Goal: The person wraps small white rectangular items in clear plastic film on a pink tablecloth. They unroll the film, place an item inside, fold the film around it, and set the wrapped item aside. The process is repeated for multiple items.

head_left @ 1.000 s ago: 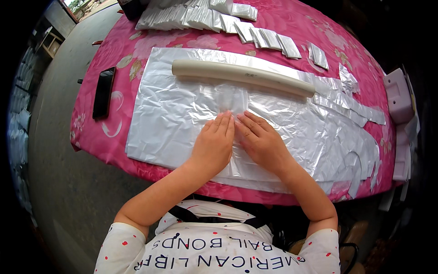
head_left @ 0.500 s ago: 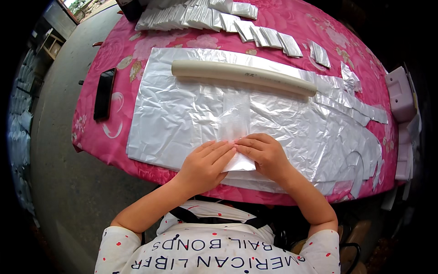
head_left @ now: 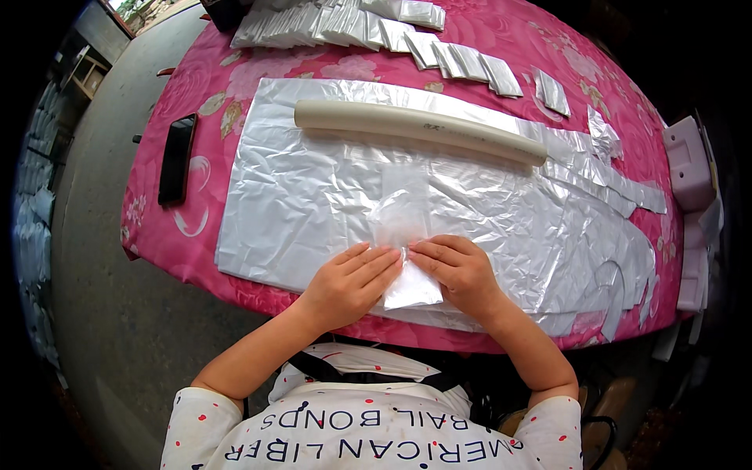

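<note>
A narrow folded clear plastic bag (head_left: 413,286) lies lengthwise before me, its near end flat and its far part sheer and wrinkled. My left hand (head_left: 350,286) and my right hand (head_left: 462,274) meet over its middle, fingertips nearly touching. Both hands have their fingers held together and bent onto the plastic, gripping it from either side; the thumbs are hidden. Under it spreads a stack of large silvery-white plastic sheets (head_left: 270,227), creased in the middle. Beyond my hands, a long cream plastic pipe (head_left: 415,129) rests across the sheets.
Folded plastic packets (head_left: 337,27) stand in a row along the far side, with a separate packet (head_left: 551,92) to their right. A black phone (head_left: 178,159) lies left on the pink flowered tablecloth (head_left: 211,129). Pale pink plastic containers (head_left: 689,164) stand past the right edge.
The near flap of the bag has been laid out toward me and now shows longer between my hands. My hands have shifted only slightly, fingertips still close together.
</note>
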`<action>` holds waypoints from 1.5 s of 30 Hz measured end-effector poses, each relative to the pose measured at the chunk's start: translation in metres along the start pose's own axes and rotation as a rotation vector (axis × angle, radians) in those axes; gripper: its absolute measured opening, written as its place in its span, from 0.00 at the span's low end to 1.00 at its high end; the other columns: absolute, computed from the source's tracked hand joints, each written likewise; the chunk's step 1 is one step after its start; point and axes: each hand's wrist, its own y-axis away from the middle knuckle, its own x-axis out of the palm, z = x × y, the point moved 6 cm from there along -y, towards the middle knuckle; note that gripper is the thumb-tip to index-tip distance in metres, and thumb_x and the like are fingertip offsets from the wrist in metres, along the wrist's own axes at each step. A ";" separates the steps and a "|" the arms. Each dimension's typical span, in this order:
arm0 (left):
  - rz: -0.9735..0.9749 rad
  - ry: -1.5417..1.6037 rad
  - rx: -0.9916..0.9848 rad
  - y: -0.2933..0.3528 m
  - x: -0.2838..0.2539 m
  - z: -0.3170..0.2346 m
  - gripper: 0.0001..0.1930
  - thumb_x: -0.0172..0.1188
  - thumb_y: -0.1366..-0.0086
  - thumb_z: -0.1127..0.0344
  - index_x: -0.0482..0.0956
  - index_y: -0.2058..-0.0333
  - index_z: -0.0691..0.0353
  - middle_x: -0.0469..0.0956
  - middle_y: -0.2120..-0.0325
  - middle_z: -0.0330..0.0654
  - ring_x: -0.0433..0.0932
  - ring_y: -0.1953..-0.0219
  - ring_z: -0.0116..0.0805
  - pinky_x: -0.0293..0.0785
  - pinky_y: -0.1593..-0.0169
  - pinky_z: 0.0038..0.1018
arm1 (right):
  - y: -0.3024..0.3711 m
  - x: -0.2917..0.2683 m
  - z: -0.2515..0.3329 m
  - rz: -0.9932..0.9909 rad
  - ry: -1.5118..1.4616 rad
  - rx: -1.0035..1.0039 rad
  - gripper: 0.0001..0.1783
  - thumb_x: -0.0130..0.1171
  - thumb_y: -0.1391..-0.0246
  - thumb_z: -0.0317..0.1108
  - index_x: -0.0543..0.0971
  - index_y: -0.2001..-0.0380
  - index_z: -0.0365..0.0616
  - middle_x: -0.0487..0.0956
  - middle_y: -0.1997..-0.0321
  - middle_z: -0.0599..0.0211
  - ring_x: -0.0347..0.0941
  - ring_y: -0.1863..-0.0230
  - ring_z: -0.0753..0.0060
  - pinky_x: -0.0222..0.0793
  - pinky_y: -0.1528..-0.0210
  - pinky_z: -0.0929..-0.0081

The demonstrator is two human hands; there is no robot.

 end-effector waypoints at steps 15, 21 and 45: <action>-0.016 0.311 -0.563 -0.019 0.014 0.043 0.08 0.56 0.42 0.69 0.74 0.66 0.66 0.76 0.79 0.46 0.76 0.76 0.46 0.69 0.73 0.34 | -0.021 0.000 -0.042 0.043 -0.380 0.676 0.08 0.57 0.48 0.33 0.80 0.72 0.39 0.75 0.81 0.57 0.69 0.81 0.62 0.63 0.75 0.73; 0.022 0.319 -0.781 -0.037 0.014 0.067 0.24 0.57 0.41 0.67 0.65 0.48 0.70 0.74 0.83 0.46 0.75 0.80 0.42 0.69 0.74 0.31 | -0.038 0.009 -0.063 0.279 -0.386 0.949 0.15 0.56 0.47 0.39 0.80 0.71 0.36 0.75 0.84 0.61 0.71 0.83 0.71 0.65 0.77 0.74; 0.153 -0.123 -0.384 -0.048 0.045 0.046 0.45 0.56 0.45 0.43 0.53 0.41 0.73 0.51 0.38 0.59 0.48 0.35 0.52 0.42 0.35 0.46 | -0.042 0.011 -0.067 0.285 -0.411 0.992 0.16 0.61 0.55 0.39 0.79 0.75 0.32 0.78 0.82 0.58 0.75 0.81 0.69 0.69 0.74 0.74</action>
